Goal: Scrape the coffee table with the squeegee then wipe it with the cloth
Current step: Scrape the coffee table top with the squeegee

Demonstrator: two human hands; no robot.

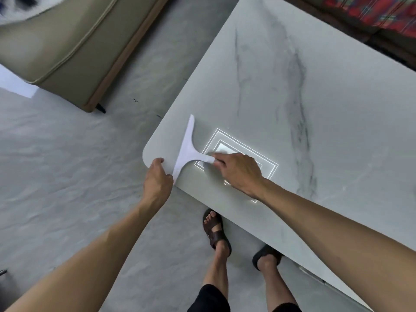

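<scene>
Forearms reach in from below. Right grip point(234, 171) closed on squeegee point(188, 149) handle; blade lies at bench point(337, 97) corner. Left grip point(157, 176) pinches blade end at edge. Scrape step; next: draw blade across. Cloth not seen.

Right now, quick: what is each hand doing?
Left hand: closed on the squeegee blade's near end, at the table corner.
Right hand: closed on the squeegee handle.

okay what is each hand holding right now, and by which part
The right hand grips the white squeegee by the end of its handle. The left hand touches the near end of the blade at the coffee table corner; whether it grips is unclear.
</scene>
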